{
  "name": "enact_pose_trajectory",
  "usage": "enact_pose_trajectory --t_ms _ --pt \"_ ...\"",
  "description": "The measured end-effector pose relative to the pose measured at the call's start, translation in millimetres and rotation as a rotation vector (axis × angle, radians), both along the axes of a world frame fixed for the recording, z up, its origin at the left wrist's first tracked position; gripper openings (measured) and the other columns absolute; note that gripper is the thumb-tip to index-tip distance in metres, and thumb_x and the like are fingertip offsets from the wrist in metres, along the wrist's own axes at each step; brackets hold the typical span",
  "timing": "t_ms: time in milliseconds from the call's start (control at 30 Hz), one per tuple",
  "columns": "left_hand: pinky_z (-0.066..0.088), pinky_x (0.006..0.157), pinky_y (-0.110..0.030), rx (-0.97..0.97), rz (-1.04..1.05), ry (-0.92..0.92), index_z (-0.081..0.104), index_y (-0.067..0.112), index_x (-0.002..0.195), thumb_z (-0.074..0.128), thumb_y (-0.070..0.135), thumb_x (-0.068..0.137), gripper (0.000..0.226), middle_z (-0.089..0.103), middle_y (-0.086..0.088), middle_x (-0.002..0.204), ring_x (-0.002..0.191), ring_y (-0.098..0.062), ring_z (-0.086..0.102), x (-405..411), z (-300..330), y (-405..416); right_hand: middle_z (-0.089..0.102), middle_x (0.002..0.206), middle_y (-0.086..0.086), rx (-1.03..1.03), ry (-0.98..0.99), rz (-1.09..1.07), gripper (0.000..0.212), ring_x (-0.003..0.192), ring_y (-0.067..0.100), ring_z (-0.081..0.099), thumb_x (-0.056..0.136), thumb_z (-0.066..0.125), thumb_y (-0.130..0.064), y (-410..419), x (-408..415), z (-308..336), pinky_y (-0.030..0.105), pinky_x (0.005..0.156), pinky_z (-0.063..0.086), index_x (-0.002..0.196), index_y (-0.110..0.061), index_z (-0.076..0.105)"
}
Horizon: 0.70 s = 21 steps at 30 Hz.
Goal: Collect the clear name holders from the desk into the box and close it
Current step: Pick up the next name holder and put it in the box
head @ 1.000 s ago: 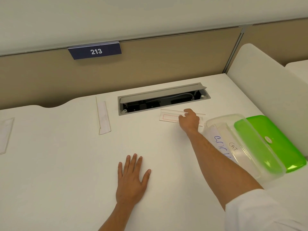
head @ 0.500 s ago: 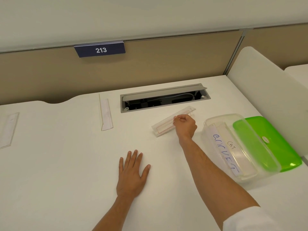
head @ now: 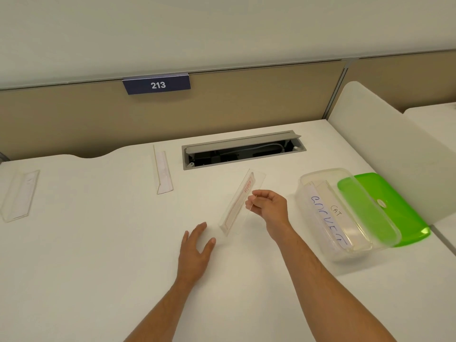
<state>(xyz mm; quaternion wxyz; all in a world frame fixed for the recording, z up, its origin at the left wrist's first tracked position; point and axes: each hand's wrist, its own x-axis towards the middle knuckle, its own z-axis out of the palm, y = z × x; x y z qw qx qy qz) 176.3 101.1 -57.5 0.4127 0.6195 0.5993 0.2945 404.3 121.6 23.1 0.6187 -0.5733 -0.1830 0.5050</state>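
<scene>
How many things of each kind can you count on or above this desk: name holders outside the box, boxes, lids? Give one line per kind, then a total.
Name holders outside the box: 3, namely the held holder, the middle holder and the far-left holder
Clear box: 1
Green lid: 1
Total: 5

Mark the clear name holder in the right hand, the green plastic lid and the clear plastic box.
clear name holder point(head: 237, 206), head view, middle panel.
green plastic lid point(head: 385, 208), head view, top face.
clear plastic box point(head: 318, 174), head view, far rim.
</scene>
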Motion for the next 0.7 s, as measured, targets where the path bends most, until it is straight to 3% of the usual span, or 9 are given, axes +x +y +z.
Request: enact_pose_trajectory --t_ms 167,333,433,533,700 --pt "0.037 0.103 -0.020 -0.022 0.015 -0.213 0.053 0.029 0.132 0.065 0.020 0.092 0.042 0.062 0.010 0.128 0.125 -0.006 0.054 -12.9 17.9 -0.4 0.072 0.082 0.016 -0.027 0.025 0.116 0.016 0.073 0.027 0.071 0.085 0.060 0.011 -27.8 -12.8 -3.1 0.033 0.071 0.060 0.098 0.004 0.067" --pt "0.043 0.105 -0.030 -0.047 -0.002 -0.310 0.052 0.026 0.134 0.063 0.015 0.094 0.043 0.061 0.005 0.129 0.120 -0.005 0.056 -26.8 36.8 0.4 0.070 0.084 0.017 -0.050 0.067 0.279 0.017 0.070 0.023 0.068 0.089 0.055 0.011 -48.3 -28.1 -6.5 0.031 0.067 0.059 0.101 0.005 0.066" --pt "0.048 0.094 -0.024 -0.073 -0.012 -0.368 0.052 0.029 0.133 0.063 0.015 0.094 0.043 0.061 0.006 0.128 0.113 -0.006 0.062 -34.1 48.9 2.6 0.071 0.082 0.015 -0.088 0.089 0.379 0.019 0.068 0.022 0.068 0.091 0.053 0.011 -58.8 -39.3 -10.1 0.030 0.066 0.059 0.103 0.005 0.066" --pt "0.047 0.082 -0.013 -0.106 -0.001 -0.404 0.053 0.032 0.131 0.064 0.021 0.094 0.040 0.062 0.010 0.124 0.105 0.003 0.063 -42.1 59.1 4.6 0.072 0.082 0.014 -0.123 0.130 0.444 0.020 0.067 0.022 0.068 0.092 0.051 0.011 -67.3 -49.2 -13.8 0.029 0.065 0.058 0.104 0.005 0.066" --pt "0.049 0.078 -0.010 -0.127 -0.087 -0.383 0.054 0.028 0.132 0.062 0.019 0.095 0.039 0.063 0.010 0.120 0.103 0.005 0.063 -57.3 65.6 1.7 0.072 0.082 0.013 -0.163 0.179 0.525 0.021 0.063 0.018 0.066 0.093 0.051 0.010 -75.2 -62.5 -17.8 0.026 0.062 0.056 0.102 0.002 0.068"
